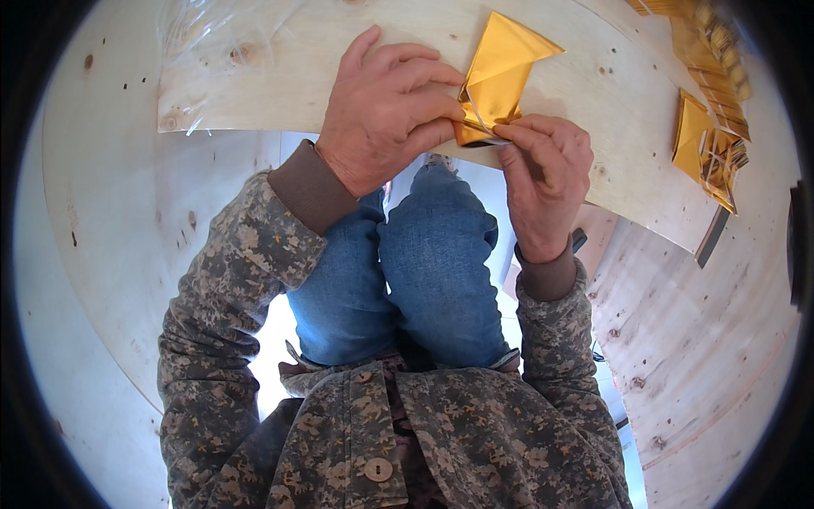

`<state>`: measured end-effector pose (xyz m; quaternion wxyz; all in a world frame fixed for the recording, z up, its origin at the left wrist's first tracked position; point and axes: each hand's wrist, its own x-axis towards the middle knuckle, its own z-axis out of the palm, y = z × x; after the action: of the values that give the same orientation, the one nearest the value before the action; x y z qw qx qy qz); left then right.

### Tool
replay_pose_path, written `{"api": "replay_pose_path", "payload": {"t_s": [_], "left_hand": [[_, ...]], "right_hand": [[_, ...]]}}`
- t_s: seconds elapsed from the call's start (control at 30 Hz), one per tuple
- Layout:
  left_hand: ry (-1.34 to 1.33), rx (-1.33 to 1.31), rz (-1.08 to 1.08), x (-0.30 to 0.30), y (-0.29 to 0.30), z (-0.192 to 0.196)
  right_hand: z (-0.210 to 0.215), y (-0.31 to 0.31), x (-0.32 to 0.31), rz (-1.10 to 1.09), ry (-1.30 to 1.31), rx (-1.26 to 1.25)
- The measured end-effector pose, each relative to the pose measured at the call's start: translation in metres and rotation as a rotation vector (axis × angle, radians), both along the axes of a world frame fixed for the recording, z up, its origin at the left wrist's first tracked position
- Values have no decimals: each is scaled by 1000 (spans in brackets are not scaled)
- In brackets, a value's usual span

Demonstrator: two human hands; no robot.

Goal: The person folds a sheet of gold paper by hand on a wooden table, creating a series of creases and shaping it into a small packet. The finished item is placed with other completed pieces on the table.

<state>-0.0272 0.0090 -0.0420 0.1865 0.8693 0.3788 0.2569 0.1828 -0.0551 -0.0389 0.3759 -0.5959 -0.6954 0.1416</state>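
Note:
A folded piece of shiny gold foil paper (500, 81) lies over the near edge of the wooden tabletop, its pointed upper flap directed away from me. A pale crease or edge runs down its lower part. My left hand (386, 114) grips the lower left side, thumb and fingertips closed against the paper. At the lower right corner, my right hand (547, 174) pinches the bottom edge between thumb and fingers. The fingertips cover part of the lower folds.
More folded gold foil pieces (699, 148) sit at the table's right edge, beside a bundled row of gold foil (716, 68) farther back. Clear plastic film (216, 38) lies at the far left of the tabletop (288, 97). My jeans-covered knees (441, 246) are under the near edge.

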Motion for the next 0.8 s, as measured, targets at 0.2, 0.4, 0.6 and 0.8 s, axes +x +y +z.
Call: {"api": "replay_pose_path", "payload": {"t_s": [0.2,0.4,0.6,0.8], "left_hand": [[-8,21,46,4,1,2],[42,-23,103,10,-4,7],[2,-38,146,12,-5,7],[10,-96,168,17,-2,10]], "right_hand": [[2,0,-2,-17,25,-20],[5,3,-1,-38,44,-53],[3,2,-8,-107,81,-42],[4,8,-14,-183,46,-61]]}}
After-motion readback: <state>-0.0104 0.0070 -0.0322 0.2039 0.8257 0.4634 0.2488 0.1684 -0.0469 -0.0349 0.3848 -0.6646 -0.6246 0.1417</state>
